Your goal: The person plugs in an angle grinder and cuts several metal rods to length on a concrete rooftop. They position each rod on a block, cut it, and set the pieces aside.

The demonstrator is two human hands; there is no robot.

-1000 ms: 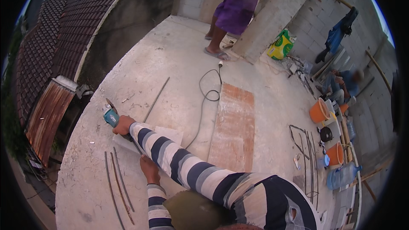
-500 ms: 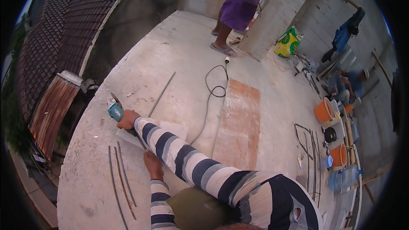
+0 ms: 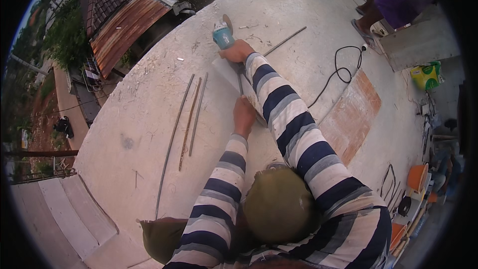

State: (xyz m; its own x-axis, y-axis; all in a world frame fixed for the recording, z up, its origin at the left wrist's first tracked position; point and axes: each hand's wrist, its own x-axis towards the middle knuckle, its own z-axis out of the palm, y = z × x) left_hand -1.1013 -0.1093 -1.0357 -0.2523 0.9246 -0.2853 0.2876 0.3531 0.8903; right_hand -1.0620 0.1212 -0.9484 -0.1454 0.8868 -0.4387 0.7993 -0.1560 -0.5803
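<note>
My right hand (image 3: 238,50) is closed around a teal angle grinder (image 3: 223,37), whose disc points up and away from me. Below it, my left hand (image 3: 242,114) grips a grey metal rod (image 3: 241,82) that runs up under the grinder over a pale flat piece (image 3: 220,69). Whether the disc touches the rod is hidden. Several thin rods (image 3: 173,139) lie loose on the concrete slab (image 3: 119,129) to the left, and another rod (image 3: 285,39) lies beyond the grinder. My olive-clad knee (image 3: 276,204) is between my forearms.
The slab's rough edge drops toward roofs (image 3: 114,35) on the left. A black cable (image 3: 341,77) and orange-stained board (image 3: 353,114) lie right. A person in purple (image 3: 403,0) stands at upper right; another (image 3: 443,169) is near buckets (image 3: 418,177) and a yellow-green sack (image 3: 424,76).
The head view has turned, so the slab, grinder and both hands appear higher and further right, and both knees now show. My grips on grinder and rod look the same.
</note>
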